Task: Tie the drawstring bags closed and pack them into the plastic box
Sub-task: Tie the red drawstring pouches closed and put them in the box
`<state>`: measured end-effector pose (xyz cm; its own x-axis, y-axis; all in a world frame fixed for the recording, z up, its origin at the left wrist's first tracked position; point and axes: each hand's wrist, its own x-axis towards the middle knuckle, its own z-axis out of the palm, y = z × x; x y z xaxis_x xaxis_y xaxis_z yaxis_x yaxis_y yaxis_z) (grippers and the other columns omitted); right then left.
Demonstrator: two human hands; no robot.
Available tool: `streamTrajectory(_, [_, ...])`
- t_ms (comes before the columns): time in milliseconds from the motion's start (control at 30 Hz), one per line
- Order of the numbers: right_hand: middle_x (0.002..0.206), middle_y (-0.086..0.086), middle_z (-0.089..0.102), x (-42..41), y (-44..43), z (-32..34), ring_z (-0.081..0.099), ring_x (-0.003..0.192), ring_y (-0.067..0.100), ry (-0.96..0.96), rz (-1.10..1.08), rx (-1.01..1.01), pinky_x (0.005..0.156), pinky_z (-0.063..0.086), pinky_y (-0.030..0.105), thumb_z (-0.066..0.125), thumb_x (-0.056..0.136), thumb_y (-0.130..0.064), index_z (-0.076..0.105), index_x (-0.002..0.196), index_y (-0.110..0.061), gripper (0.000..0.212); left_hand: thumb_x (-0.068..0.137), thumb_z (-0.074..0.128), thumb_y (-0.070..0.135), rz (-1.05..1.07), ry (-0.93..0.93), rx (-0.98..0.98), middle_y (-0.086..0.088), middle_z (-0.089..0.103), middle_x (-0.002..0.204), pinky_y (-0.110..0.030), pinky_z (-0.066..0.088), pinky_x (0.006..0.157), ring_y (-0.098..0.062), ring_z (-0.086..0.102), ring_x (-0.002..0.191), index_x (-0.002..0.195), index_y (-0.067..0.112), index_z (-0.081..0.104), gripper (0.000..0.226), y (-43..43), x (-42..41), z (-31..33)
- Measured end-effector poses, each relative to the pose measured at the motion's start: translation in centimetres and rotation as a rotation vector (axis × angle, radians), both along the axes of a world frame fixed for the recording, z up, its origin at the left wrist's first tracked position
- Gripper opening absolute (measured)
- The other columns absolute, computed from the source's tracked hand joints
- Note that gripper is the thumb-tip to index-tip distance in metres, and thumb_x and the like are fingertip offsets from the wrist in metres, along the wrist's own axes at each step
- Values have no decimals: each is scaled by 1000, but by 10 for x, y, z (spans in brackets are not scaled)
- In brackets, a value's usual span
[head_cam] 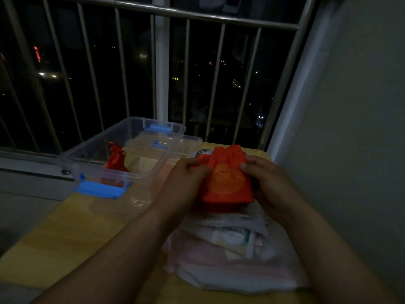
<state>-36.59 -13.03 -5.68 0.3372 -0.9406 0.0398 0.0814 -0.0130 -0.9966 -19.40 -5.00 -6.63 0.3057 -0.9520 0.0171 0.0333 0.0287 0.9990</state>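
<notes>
Dim light falls on a yellow table (65,229) set against a metal railing (188,17), with dark night and scattered city lights beyond; a pale wall (361,128) rises at the right. Above the right half of the table both hands hold up a red drawstring bag (226,183) with a gold round emblem on its front. The left hand (186,178) pinches the bag's gathered neck at its left side, though the cord itself is too dark to pick out. The right hand (266,181) grips the right edge with its fingers curled round the fabric; what the fingertips pinch is hidden behind the bag. Below the bag lies a heap of pale plastic packets and paper (236,249), its contents blurred and hard to name. To the left stands the clear plastic box (122,154) with blue latches, open on top. Inside it, near the left wall, sits a second red bag (116,160), upright with its neck drawn shut. Something metallic shows just behind the held bag, mostly covered.
</notes>
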Motion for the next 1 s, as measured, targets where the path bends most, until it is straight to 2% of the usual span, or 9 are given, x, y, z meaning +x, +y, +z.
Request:
streamTrajectory(67, [111, 15, 76, -2, 3, 1, 73, 101, 29, -68, 40, 27, 89, 60, 43, 52, 100, -3, 70, 119, -8, 27, 102, 59, 40, -93, 161, 32, -2, 80, 99, -40, 62, 82, -20, 77, 92, 111, 18, 72, 27, 2, 0, 7])
streamTrajectory(133, [114, 17, 75, -4, 8, 1, 73, 103, 30, -107, 92, 57, 84, 62, 38, 50, 98, 1, 69, 122, -6, 31, 102, 57, 42, -161, 224, 75, -5, 80, 99, -36, 62, 76, -20, 78, 90, 112, 15, 73, 33, 2, 1, 9])
streamTrajectory(267, [119, 15, 74, -4, 18, -1, 72, 109, 30, -62, 165, 83, 91, 59, 44, 53, 103, -14, 67, 126, -10, 28, 102, 61, 31, -143, 153, 62, -16, 78, 105, -51, 61, 91, -31, 77, 97, 111, 7, 72, 28, -5, 2, 0])
streamTrajectory(400, [114, 15, 76, 2, 18, -8, 72, 108, 35, -22, 72, 50, 100, 54, 56, 61, 100, -28, 71, 120, -11, 28, 103, 60, 27, -179, 133, 32, -10, 79, 104, -50, 59, 90, -29, 77, 98, 116, 18, 72, 20, -5, -3, -1])
streamTrajectory(533, [102, 12, 79, 3, 18, -11, 74, 102, 35, 58, 11, 20, 92, 58, 47, 63, 99, -21, 74, 110, -9, 20, 105, 54, 38, -130, 161, 3, -8, 80, 101, -43, 60, 84, -25, 78, 94, 113, 19, 73, 28, -4, -5, 1])
streamTrajectory(800, [109, 7, 78, 13, 26, -6, 76, 99, 26, -151, 12, 145, 94, 57, 56, 57, 102, -39, 73, 119, -22, 30, 106, 54, 34, -82, 128, 22, -10, 80, 98, -47, 59, 93, -27, 77, 94, 106, 15, 77, 30, -8, -5, -3])
streamTrajectory(900, [99, 9, 80, 11, 24, -4, 78, 83, 21, -237, -11, 216, 61, 63, 36, 53, 105, -34, 73, 117, -14, 30, 107, 50, 38, -63, 173, 47, -12, 79, 101, -51, 57, 97, -29, 77, 97, 111, 12, 75, 36, -9, -5, -3])
streamTrajectory(933, [100, 9, 79, 10, 23, -3, 78, 84, 21, -244, -20, 219, 61, 62, 34, 51, 106, -33, 73, 117, -13, 31, 107, 50, 39, -56, 185, 54, -13, 79, 102, -52, 57, 97, -31, 76, 98, 111, 12, 75, 37, -9, -4, -3])
streamTrajectory(1000, [110, 9, 78, 9, 20, -3, 77, 95, 23, -219, -53, 203, 76, 61, 39, 49, 106, -36, 74, 116, -17, 33, 107, 50, 42, -41, 196, 53, -14, 79, 102, -55, 56, 98, -33, 76, 98, 106, 14, 77, 39, -9, -3, -3])
